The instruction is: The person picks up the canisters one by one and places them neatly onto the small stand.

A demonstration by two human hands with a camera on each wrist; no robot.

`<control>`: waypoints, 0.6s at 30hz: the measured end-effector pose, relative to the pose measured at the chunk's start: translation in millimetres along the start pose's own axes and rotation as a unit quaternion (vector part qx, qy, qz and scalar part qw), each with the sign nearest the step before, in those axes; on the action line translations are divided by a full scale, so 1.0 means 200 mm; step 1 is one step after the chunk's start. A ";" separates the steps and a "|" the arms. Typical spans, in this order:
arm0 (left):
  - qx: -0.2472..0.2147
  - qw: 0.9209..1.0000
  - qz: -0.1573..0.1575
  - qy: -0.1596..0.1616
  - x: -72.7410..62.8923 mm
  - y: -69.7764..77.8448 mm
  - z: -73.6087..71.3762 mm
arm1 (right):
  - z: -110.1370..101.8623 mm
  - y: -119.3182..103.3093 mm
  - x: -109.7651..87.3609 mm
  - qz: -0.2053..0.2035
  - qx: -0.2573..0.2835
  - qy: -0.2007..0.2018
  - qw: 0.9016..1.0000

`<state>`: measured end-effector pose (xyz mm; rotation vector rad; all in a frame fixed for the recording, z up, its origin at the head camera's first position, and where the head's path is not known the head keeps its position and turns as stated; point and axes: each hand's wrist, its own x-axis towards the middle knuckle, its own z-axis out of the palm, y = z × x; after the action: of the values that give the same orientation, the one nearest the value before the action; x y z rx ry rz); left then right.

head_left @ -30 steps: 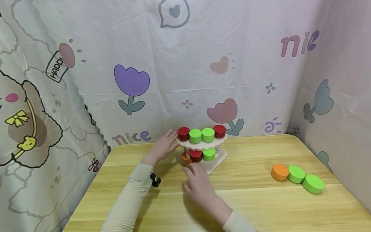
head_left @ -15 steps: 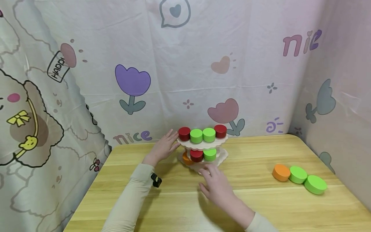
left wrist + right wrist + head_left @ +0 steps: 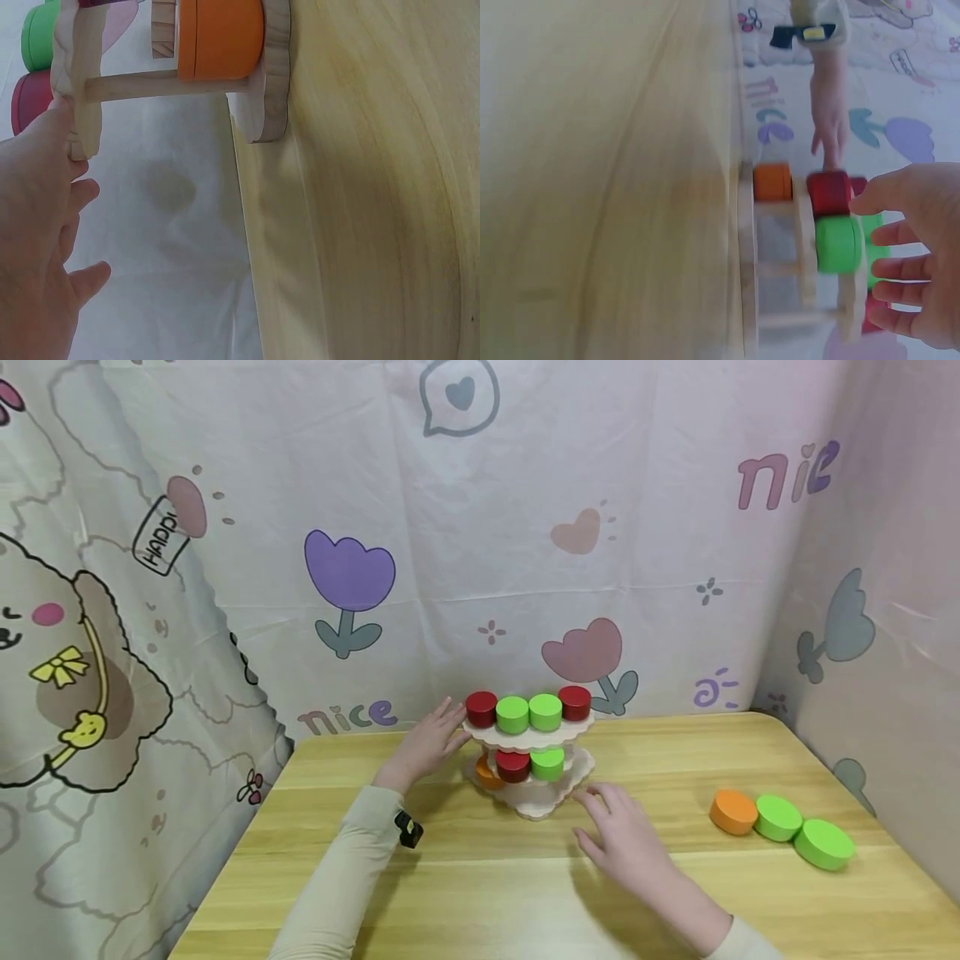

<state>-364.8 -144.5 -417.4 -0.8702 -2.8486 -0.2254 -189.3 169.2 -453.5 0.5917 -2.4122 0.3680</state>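
Backdrop cloth (image 3: 480,510), printed with flowers and lettering, hung behind the wooden stand (image 3: 525,742). Table (image 3: 480,893), wood-grained, beneath the stand. Stand itself, scalloped: base (image 3: 270,105), upper tier (image 3: 88,120), smaller middle tier (image 3: 806,255). My left hand (image 3: 423,747), at the stand's left: fingers extended, gripping nothing, touching the upper tier's edge. My right hand (image 3: 626,839), just beside the stand's front right: fingers loosely bent, holding nothing; contact with the base, if any, I cannot tell. Handling note: I judge my left touch should be light and level, lest the stand tip or a rim disc be nudged; my right fingers are best kept low and clear of the base. Loose discs, well right of the stand, in a slanting row: orange disc (image 3: 733,812) nearest it, middle green disc (image 3: 778,818), end green disc (image 3: 824,844); each suits a pinch by its sides. Discs on the stand: upper tier, two reds (image 3: 481,709) flanking two greens (image 3: 513,715); middle tier, one red (image 3: 513,767), one green (image 3: 547,765); base, one orange (image 3: 223,39), at the left.
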 end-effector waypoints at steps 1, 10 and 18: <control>-0.003 1.000 0.000 0.001 0.00 0.00 0.00 | -0.01 0.02 -0.01 0.002 -0.001 0.001 1.000; -0.004 1.000 -0.010 -0.006 0.00 0.01 0.01 | -0.13 0.20 -0.09 0.031 -0.015 -0.016 0.999; 0.000 1.000 -0.005 0.002 0.00 0.01 0.00 | -0.23 0.36 -0.15 0.051 -0.046 -0.017 0.998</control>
<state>-363.1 -143.3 -417.3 -0.8533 -2.8502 -0.2292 -179.7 258.7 -444.9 0.4390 -2.4830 0.2892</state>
